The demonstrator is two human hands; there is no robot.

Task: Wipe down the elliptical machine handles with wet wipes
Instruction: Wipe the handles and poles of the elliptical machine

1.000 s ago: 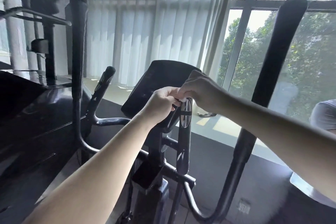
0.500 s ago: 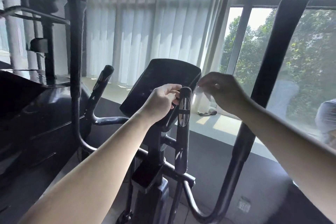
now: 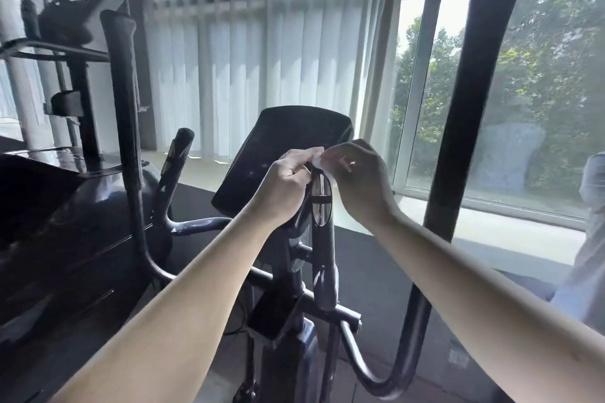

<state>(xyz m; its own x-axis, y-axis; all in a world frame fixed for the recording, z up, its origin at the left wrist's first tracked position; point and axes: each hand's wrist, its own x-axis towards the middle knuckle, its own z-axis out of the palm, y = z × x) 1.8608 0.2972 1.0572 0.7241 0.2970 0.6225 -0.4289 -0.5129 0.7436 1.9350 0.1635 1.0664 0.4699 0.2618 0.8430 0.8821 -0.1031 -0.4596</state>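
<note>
A black elliptical machine stands in front of me with its console [image 3: 288, 154] in the middle. My left hand [image 3: 288, 180] grips the top of the short inner right handle [image 3: 322, 239], which carries a shiny sensor plate. My right hand [image 3: 357, 180] pinches a white wet wipe [image 3: 319, 159] against the tip of that handle, right beside my left fingers. The tall right swing handle [image 3: 471, 108] rises at the right, the tall left swing handle [image 3: 122, 91] at the left. The short inner left handle [image 3: 176, 154] is untouched.
Another dark exercise machine [image 3: 65, 222] stands close on the left with its own console [image 3: 78, 6] above. White vertical blinds [image 3: 248, 42] and a bright window [image 3: 540, 91] lie ahead. A person's sleeve [image 3: 592, 206] shows at the right edge.
My right hand, which had swung away to the right with the wipe half a second ago, has come back to the tip of the short handle. My left hand stays on that handle.
</note>
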